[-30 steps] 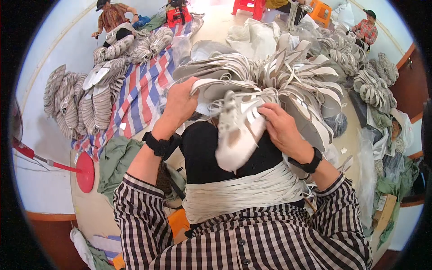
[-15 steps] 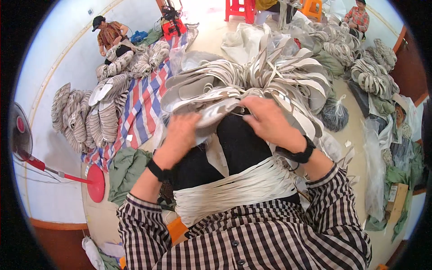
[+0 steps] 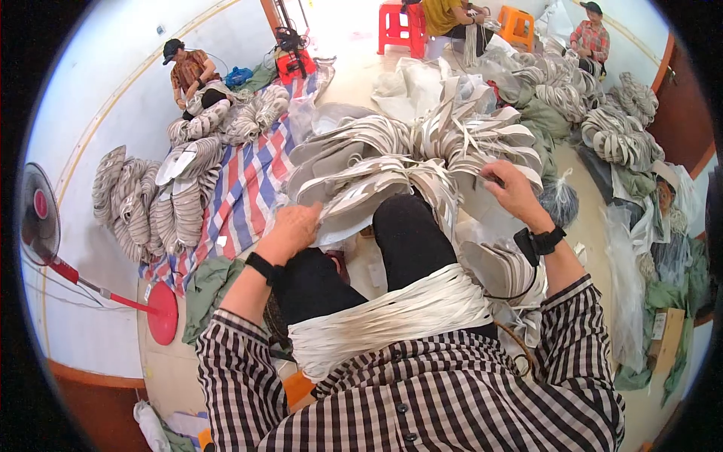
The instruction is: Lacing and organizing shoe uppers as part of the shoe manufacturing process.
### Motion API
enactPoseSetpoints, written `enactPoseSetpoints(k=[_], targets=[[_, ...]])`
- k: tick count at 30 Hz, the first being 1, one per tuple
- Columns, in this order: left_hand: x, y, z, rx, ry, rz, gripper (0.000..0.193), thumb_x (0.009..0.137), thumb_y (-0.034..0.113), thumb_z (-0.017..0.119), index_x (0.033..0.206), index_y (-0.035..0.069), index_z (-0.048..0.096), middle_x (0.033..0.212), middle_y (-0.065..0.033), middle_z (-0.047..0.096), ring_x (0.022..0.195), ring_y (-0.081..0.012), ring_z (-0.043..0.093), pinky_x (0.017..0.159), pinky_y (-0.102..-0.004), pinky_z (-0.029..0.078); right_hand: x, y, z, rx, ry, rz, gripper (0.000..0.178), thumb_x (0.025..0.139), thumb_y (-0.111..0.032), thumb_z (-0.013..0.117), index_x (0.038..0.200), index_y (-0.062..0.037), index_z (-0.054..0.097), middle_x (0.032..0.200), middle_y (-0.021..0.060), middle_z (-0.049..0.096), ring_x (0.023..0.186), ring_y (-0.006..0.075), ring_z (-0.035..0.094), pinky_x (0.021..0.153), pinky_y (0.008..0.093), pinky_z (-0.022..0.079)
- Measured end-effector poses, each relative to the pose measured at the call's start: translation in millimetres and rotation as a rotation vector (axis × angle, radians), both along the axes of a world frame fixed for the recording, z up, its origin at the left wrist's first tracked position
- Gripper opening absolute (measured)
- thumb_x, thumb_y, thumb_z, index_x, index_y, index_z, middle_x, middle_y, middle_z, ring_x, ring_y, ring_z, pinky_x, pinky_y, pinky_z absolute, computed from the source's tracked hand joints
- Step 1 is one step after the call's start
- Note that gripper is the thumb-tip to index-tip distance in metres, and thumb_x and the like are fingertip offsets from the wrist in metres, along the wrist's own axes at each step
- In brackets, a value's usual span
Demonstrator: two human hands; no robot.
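Just beyond my knees lies a large heap of grey and white shoe uppers [image 3: 361, 184], stacked in overlapping fans. Low on the heap's left side, my left hand [image 3: 295, 228] is closed at the edge of a pale shoe upper [image 3: 340, 217]. My right hand [image 3: 518, 194] is raised by the right side of the heap with its fingers curled together. What it pinches, if anything, is too small to make out. Across my lap stretches a thick bunch of white laces [image 3: 392, 313]. More shoe uppers [image 3: 501, 270] are stacked beside my right thigh.
A striped sheet [image 3: 245, 184] bears bundled uppers [image 3: 177, 196] at left, near a red-based fan [image 3: 162, 313]. Three people sit farther off, among more bundles [image 3: 614, 135] and two stools [image 3: 401, 29]. Clear plastic [image 3: 621, 286] and a cardboard box [image 3: 666, 339] lie at right.
My hands have drawn apart from the middle of the heap. The right one moved right; the left one moved slightly down and left. The upper between them has dropped back against the heap.
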State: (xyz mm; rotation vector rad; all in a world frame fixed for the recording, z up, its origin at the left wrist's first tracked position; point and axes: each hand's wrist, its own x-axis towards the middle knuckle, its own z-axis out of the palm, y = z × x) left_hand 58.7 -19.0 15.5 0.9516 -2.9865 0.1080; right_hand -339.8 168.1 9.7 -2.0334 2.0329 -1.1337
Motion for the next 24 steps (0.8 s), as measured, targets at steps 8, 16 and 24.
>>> enactPoseSetpoints(k=[8, 16, 24], targets=[[-2, 34, 3, -0.004, 0.217, -0.08, 0.028, 0.083, 0.011, 0.055, 0.109, 0.003, 0.048, 0.072, -0.018, 0.062, 0.068, -0.0376, 0.061, 0.058, -0.0469, 0.047, 2, 37, -68, 0.185, -0.281, -0.031, 0.031, 0.075, -0.003, 0.059, 0.106, -0.0026, 0.059, 0.115, 0.0128, 0.06, 0.106, 0.0275, 0.057, 0.09, 0.0324, 0.045], [11, 36, -11, -0.048, 0.098, -0.102, 0.037, 0.077, 0.007, 0.055, 0.112, -0.003, 0.053, 0.072, -0.0138, 0.063, 0.068, -0.029, 0.062, 0.062, -0.039, 0.049, 73, -4, 55, 0.297, 0.547, 0.124, 0.011, 0.078, -0.009, 0.055, 0.088, -0.0039, 0.054, 0.08, 0.0158, 0.059, 0.078, 0.0376, 0.058, 0.07, 0.0476, 0.047], [2, 68, 10, -0.01, 0.105, -0.103, 0.051, 0.073, 0.014, 0.066, 0.118, 0.0, 0.047, 0.086, -0.0137, 0.061, 0.073, -0.0305, 0.06, 0.06, -0.0409, 0.047, 53, -222, 110, 0.286, 0.687, 0.247, 0.014, 0.078, -0.007, 0.051, 0.085, -0.0017, 0.061, 0.082, 0.0213, 0.063, 0.082, 0.0388, 0.061, 0.069, 0.0479, 0.048]])
